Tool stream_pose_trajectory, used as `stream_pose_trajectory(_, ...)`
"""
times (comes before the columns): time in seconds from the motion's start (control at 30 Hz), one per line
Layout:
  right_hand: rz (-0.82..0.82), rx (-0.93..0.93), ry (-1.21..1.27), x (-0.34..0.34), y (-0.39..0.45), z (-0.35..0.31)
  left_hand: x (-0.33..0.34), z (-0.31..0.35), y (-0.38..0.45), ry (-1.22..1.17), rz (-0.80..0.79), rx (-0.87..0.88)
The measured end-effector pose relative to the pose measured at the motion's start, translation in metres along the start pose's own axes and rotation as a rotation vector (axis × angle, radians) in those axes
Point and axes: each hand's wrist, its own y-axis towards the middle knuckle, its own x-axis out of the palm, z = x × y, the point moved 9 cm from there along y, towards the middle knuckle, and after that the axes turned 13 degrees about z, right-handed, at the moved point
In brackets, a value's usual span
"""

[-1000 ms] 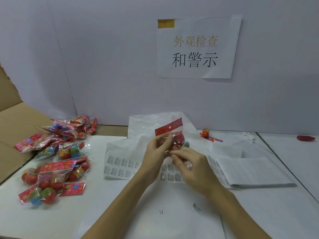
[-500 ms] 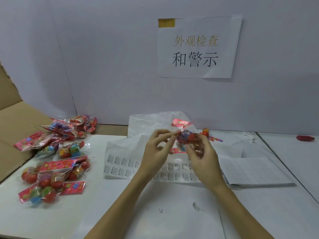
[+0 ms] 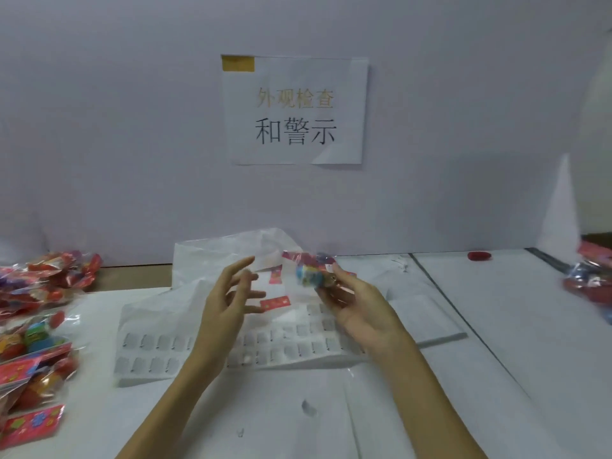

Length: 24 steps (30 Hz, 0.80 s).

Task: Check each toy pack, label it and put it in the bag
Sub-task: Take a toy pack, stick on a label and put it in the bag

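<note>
My right hand (image 3: pixel 357 306) holds a clear toy pack (image 3: pixel 311 273) of coloured balls with a red header card, lifted over the middle of the table. A little to its left my left hand (image 3: pixel 228 299) hovers with fingers spread, holding nothing. Under both hands lies a sheet of printed labels (image 3: pixel 205 346). Just behind them sits the crumpled white plastic bag (image 3: pixel 218 256), with bits of red card showing on it. A pile of toy packs (image 3: pixel 36 326) lies at the left edge of the table. The view is motion-blurred.
More toy packs (image 3: pixel 592 279) show at the right edge. A small red object (image 3: pixel 479 255) lies on the table at the back right. A paper sign (image 3: pixel 294 111) hangs on the white wall behind. Stacked white sheets (image 3: pixel 430 323) lie right of the labels.
My left hand has let go of the pack and drawn off to the left with its fingers spread. My right hand now holds the pack alone. The camera has turned to the right.
</note>
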Motion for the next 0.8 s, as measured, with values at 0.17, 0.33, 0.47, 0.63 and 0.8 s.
stream_pose_trajectory(0.17,-0.238,-0.188,0.998,-0.068,-0.017,-0.109,0.000,-0.009,0.001,0.051,-0.002,-0.037)
stream_pose_trajectory(0.33,-0.192,-0.153,0.845,-0.070,-0.007,-0.098,0.006,-0.014,0.000,0.087,-0.039,-0.026)
stream_pose_trajectory(0.47,-0.149,-0.109,0.371,-0.029,0.002,-0.058,-0.001,-0.007,-0.001,0.214,0.002,0.119)
stream_pose_trajectory(0.63,-0.230,-0.344,-0.629,0.013,-0.003,0.016,0.004,0.019,-0.011,0.478,0.061,0.453)
stream_pose_trajectory(0.8,-0.328,-0.664,-1.248,0.028,-0.004,0.064,-0.025,0.034,-0.005,0.626,0.284,0.596)
